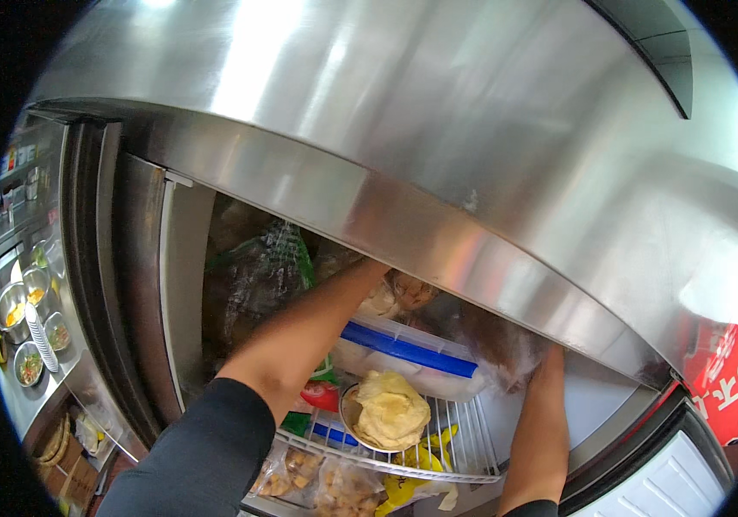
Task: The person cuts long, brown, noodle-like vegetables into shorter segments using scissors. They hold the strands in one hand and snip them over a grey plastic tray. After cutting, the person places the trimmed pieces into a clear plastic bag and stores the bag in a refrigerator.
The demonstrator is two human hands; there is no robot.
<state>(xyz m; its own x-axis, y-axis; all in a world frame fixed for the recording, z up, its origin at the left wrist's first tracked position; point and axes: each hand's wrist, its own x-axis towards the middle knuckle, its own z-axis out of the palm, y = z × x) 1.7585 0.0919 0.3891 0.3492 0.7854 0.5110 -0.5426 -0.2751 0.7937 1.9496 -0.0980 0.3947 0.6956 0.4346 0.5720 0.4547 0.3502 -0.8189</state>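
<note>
Both of my arms reach into an open steel refrigerator. My left forearm [313, 323] runs in over the shelf, and its hand disappears behind the steel upper edge. Around that wrist are plastic-wrapped items [408, 291]. My right forearm [539, 426] goes up on the right side beside a clear plastic bag with brownish contents [502, 345]; its fingers are hidden too. Between the arms lies a clear container with a blue strip [408, 346]. In front of it, a metal bowl [349, 414] holds a pale yellow dough-like mass [390, 409] on a white wire shelf [472, 435].
Bags of light brown chunks [347, 487] and yellow packaging [403, 491] sit below the wire shelf. A dark plastic bag [257, 276] fills the left compartment. The open door [670, 474] stands lower right. Bowls of food [29, 366] are on a counter at far left.
</note>
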